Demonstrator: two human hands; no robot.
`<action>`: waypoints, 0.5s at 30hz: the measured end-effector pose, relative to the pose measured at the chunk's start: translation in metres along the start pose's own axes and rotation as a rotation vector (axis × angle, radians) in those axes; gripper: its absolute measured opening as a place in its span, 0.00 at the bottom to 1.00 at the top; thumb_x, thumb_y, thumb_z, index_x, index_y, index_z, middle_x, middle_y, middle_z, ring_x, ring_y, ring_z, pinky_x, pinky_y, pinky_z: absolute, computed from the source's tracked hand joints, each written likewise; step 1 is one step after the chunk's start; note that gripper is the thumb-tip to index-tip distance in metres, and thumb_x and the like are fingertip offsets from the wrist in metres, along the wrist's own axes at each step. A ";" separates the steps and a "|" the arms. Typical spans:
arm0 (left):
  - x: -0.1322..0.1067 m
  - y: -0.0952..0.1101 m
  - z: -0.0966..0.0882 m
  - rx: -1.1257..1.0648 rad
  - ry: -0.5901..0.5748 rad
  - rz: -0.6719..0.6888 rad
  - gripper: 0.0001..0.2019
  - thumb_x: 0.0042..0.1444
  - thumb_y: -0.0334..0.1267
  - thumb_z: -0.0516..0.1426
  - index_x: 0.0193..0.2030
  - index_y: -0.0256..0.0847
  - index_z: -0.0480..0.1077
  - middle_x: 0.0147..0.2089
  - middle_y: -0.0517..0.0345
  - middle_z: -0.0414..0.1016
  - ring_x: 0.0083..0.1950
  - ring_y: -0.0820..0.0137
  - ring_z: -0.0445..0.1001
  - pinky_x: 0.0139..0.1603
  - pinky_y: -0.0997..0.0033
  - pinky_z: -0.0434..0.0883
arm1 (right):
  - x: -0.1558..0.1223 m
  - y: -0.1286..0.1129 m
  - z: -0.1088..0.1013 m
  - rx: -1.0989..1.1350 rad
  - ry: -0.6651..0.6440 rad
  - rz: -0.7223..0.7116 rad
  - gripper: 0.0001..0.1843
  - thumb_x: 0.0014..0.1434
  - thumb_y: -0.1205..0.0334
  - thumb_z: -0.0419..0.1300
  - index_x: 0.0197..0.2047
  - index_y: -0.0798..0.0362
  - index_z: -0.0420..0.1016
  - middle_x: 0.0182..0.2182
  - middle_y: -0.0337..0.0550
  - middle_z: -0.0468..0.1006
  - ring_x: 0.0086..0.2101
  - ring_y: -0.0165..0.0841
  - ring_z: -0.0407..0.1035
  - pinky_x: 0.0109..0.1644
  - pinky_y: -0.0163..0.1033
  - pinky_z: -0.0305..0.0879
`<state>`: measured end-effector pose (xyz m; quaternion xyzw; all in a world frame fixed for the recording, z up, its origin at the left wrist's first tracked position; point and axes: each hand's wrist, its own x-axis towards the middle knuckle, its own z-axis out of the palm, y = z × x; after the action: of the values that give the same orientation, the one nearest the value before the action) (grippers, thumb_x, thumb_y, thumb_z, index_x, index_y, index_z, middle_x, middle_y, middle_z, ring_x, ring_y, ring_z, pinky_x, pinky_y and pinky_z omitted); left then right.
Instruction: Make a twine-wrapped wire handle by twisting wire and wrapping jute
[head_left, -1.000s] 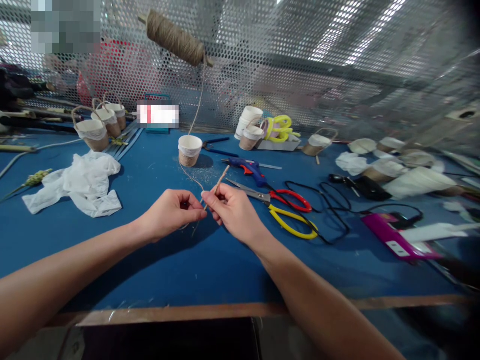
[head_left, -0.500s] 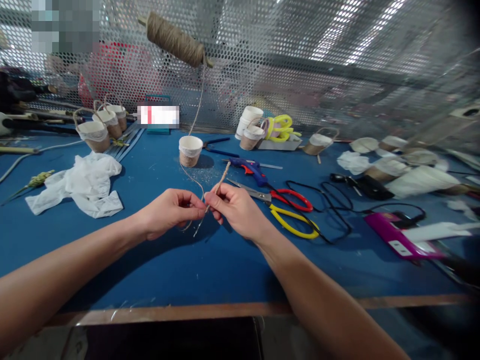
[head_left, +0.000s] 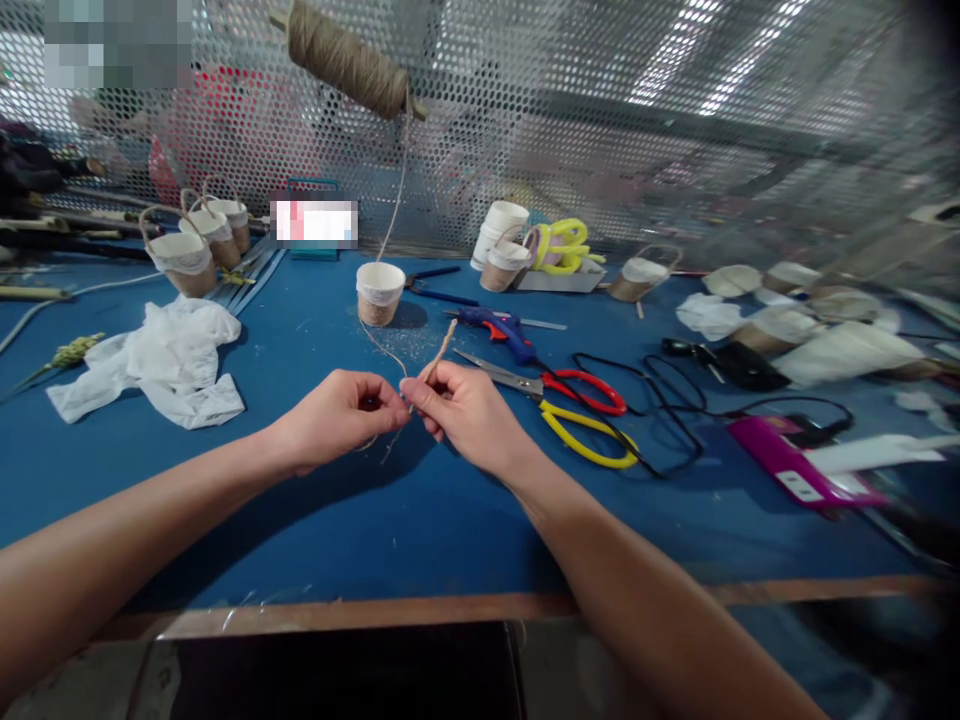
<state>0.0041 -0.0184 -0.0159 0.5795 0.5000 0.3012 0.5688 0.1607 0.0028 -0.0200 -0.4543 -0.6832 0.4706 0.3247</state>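
My left hand (head_left: 341, 415) and my right hand (head_left: 461, 410) meet over the blue table (head_left: 420, 520), fingertips almost touching. Both are closed in a pinch on thin jute twine. My right hand holds a short twine-wrapped stick (head_left: 441, 352) that points up and away. A loose strand of twine (head_left: 382, 350) runs from my left fingers up past a small white-and-tan cup (head_left: 379, 292) to the twine spool (head_left: 346, 62) hanging on the mesh wall.
Red and yellow scissors (head_left: 574, 405) and a blue glue gun (head_left: 504, 330) lie right of my hands. Crumpled white plastic (head_left: 161, 358) lies at left. Small handled cups (head_left: 184, 262), stacked cups (head_left: 501, 235), black cables (head_left: 660, 400) and a magenta device (head_left: 787, 462) are around.
Both hands stay pinched together on the twine with only small finger shifts. The view has tilted slightly, so everything sits a little higher in the picture.
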 end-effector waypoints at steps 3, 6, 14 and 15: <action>0.000 -0.001 0.000 -0.046 -0.003 0.002 0.07 0.45 0.37 0.57 0.24 0.36 0.64 0.18 0.67 0.59 0.18 0.81 0.53 0.19 0.78 0.51 | 0.001 0.002 -0.001 0.052 -0.014 -0.009 0.16 0.53 0.50 0.56 0.25 0.55 0.64 0.14 0.32 0.63 0.15 0.23 0.58 0.18 0.30 0.57; 0.000 -0.002 0.000 -0.073 -0.010 0.013 0.07 0.45 0.37 0.57 0.25 0.36 0.65 0.19 0.67 0.59 0.18 0.81 0.53 0.19 0.78 0.51 | 0.002 0.002 -0.002 0.138 -0.037 -0.019 0.15 0.52 0.51 0.57 0.27 0.55 0.64 0.16 0.33 0.64 0.17 0.23 0.60 0.19 0.29 0.59; 0.000 -0.001 0.005 -0.186 0.002 0.010 0.07 0.45 0.36 0.57 0.24 0.35 0.63 0.19 0.67 0.60 0.17 0.83 0.54 0.18 0.79 0.50 | 0.002 0.003 0.000 0.233 -0.026 0.010 0.15 0.51 0.51 0.58 0.25 0.55 0.63 0.15 0.31 0.64 0.16 0.22 0.58 0.17 0.28 0.57; 0.000 -0.001 0.006 -0.221 0.002 0.003 0.07 0.45 0.36 0.57 0.24 0.35 0.63 0.19 0.67 0.59 0.17 0.83 0.54 0.18 0.79 0.50 | 0.003 0.003 0.001 0.247 -0.022 0.015 0.15 0.51 0.51 0.58 0.25 0.55 0.63 0.15 0.31 0.64 0.15 0.21 0.58 0.16 0.28 0.56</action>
<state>0.0091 -0.0207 -0.0176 0.5137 0.4633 0.3560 0.6283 0.1601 0.0055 -0.0234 -0.4106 -0.6202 0.5585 0.3672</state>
